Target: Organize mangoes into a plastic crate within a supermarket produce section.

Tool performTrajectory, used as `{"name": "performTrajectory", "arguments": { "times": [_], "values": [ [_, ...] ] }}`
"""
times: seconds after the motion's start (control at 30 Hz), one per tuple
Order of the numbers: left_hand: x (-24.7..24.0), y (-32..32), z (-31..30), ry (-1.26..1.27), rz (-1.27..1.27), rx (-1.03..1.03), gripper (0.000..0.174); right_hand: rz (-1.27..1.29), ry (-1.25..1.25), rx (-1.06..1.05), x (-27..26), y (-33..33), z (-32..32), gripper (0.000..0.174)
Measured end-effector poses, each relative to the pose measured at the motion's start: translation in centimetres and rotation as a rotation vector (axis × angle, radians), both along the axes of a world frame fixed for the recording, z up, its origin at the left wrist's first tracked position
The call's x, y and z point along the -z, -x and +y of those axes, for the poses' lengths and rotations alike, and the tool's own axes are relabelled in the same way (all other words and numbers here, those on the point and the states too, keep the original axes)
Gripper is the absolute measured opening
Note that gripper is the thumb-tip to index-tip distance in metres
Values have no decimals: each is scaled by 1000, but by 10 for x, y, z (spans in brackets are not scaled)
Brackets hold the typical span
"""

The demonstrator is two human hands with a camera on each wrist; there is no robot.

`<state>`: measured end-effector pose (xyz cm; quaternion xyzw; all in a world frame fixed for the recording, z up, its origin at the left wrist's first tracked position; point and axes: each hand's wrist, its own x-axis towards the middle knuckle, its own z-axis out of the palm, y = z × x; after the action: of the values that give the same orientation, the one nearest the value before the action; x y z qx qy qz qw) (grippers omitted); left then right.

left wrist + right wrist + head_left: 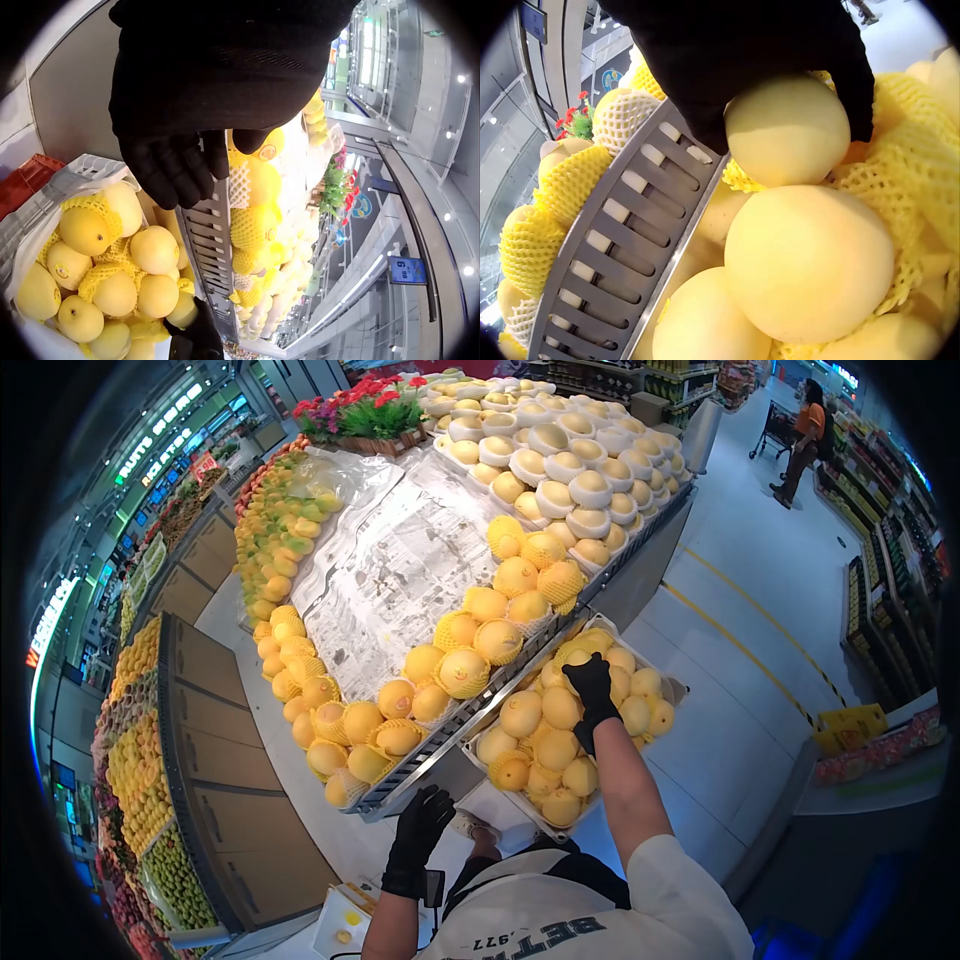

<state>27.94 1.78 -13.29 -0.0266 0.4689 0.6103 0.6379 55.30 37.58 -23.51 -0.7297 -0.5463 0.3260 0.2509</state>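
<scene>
My right hand (592,690), in a black glove, reaches into a crate (480,760) of yellow melons beside the display stand. In the right wrist view the gloved hand (780,52) has its fingers and thumb curled round a pale yellow melon (789,131), above a larger melon (808,262). My left hand (424,825), also gloved, hangs near the stand's front corner, holding nothing. Its fingers (180,169) are loosely bent in the left wrist view, close to the stand's slotted edge (210,247).
Netted melons (465,672) line the front of the stand round a bare sheet (390,570). White-wrapped melons (590,485) fill its back right. A fruit shelf (230,760) stands left. A person with a cart (778,430) is in the far right aisle.
</scene>
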Motion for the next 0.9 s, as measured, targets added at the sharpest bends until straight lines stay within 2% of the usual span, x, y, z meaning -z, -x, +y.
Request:
{"name": "performTrajectory", "arguments": {
  "times": [0.27,0.33,0.43,0.47,0.57,0.63,0.7,0.73,0.8,0.9],
  "values": [
    [-2,5,1,13,-44,-27,31,-138,83,-59,-1,-2,3,75],
    [10,14,1,-44,-91,-11,32,-177,73,-79,-1,-7,4,75],
    [6,15,5,-55,-83,-17,31,-117,31,-75,14,-19,14,65],
    [4,15,6,-52,-82,-23,30,-126,-22,-84,18,-24,13,50],
    [3,17,9,-56,-98,-30,29,10,-60,-88,57,-44,27,37],
    [-1,16,11,-53,-90,-36,28,-65,-353,-215,85,-61,28,27],
    [-1,16,13,-91,-123,-41,29,-149,-506,-219,95,-71,30,26],
    [0,17,13,-110,-140,-43,29,188,-124,-10,62,-58,23,39],
    [0,17,13,-145,-170,-39,29,213,-66,-119,43,-55,13,45],
    [-13,7,17,-50,-122,-94,21,148,-148,-218,65,-55,12,49]
  ]
}}
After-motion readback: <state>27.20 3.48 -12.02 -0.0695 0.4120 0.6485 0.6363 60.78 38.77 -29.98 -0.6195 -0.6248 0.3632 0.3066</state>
